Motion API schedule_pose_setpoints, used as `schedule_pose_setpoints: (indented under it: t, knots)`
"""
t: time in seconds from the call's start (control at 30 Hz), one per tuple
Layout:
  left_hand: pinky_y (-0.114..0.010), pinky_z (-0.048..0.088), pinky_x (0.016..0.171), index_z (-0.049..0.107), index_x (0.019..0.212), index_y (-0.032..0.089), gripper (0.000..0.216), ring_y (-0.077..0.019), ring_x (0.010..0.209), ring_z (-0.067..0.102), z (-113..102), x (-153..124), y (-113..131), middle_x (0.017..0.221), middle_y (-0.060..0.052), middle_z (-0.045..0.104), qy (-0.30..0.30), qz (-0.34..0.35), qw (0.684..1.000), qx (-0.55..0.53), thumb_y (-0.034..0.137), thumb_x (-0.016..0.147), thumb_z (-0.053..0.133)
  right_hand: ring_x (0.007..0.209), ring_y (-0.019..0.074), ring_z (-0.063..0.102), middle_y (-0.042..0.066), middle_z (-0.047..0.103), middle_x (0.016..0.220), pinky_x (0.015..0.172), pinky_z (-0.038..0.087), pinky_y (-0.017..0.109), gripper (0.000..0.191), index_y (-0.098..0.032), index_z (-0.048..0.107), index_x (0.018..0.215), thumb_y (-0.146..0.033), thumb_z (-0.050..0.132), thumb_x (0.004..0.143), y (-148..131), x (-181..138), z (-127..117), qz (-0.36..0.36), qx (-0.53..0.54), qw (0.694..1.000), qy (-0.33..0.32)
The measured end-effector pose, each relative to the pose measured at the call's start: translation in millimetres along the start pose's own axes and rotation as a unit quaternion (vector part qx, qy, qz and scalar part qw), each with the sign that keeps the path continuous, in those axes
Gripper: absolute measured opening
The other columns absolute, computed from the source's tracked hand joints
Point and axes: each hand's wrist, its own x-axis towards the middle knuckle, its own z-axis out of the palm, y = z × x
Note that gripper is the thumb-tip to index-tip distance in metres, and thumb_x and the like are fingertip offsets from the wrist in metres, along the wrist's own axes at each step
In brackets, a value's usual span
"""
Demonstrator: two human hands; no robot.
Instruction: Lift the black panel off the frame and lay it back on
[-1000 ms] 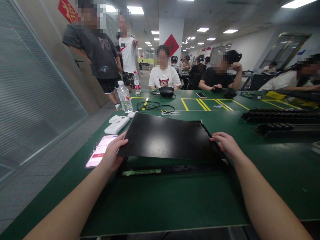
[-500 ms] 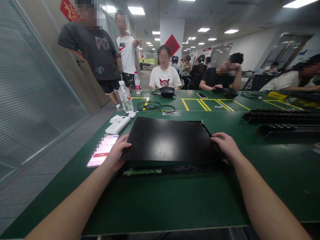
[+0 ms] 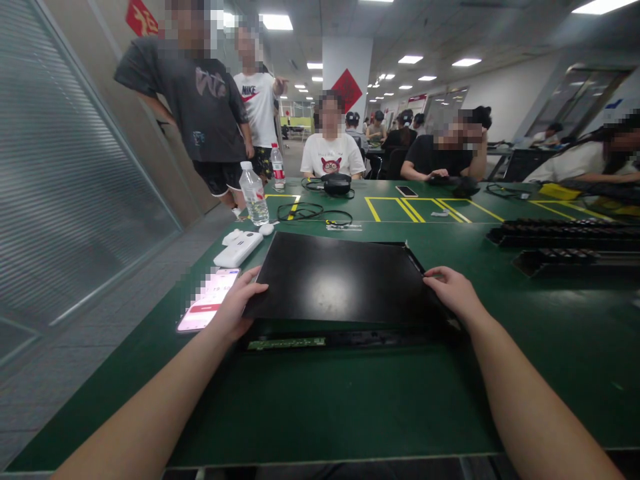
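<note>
A flat, glossy black panel (image 3: 330, 277) is held by its two sides in front of me, its near edge slightly raised. My left hand (image 3: 241, 303) grips the left edge, thumb on top and fingers beneath. At the right edge, my right hand (image 3: 450, 288) pinches the side between thumb and fingers. Under the panel lies a black frame (image 3: 380, 337), mostly covered. Along the frame's near side shows a narrow green circuit board strip (image 3: 287, 343). What the panel hides inside the frame I cannot make out.
Left of the panel lie a lit phone (image 3: 210, 300) and a white device (image 3: 239, 249), with a water bottle (image 3: 254, 193) behind. A black cable (image 3: 305, 212) lies beyond. Black slotted racks (image 3: 575, 260) stand at right. Several people sit or stand around the green table (image 3: 320, 413).
Both hands keep hold of the panel, which has hardly moved. The whole view has shifted very slightly.
</note>
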Motion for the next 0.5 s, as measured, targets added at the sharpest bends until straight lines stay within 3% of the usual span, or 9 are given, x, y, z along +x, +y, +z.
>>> schedule_pose_setpoints:
  t: [0.23,0.5]
  knots:
    - [-0.031,0.058,0.066,0.073,0.126,0.022,0.064,-0.0299,0.088,0.078,-1.5,1.8,-1.2,0.102,-0.008,0.081,-0.011,-0.002,1.0,-0.009,0.019,0.064,0.085,0.081,0.0233,0.071,0.005,0.077,0.081,0.079,0.052,0.034,0.006,-0.025,0.077,0.085,-0.025,0.074,0.081,-4.3,-3.2,-0.4,0.002,-0.015,1.0,0.004]
    - [-0.031,0.058,0.066,0.073,0.128,0.021,0.064,-0.0287,0.086,0.078,-1.3,0.4,-0.6,0.101,-0.008,0.082,-0.007,-0.009,1.0,-0.008,0.017,0.065,0.085,0.08,0.0236,0.072,0.005,0.076,0.078,0.076,0.053,0.033,0.009,-0.025,0.079,0.087,-0.025,0.072,0.081,-4.9,-5.7,0.5,-0.017,-0.025,1.0,0.003]
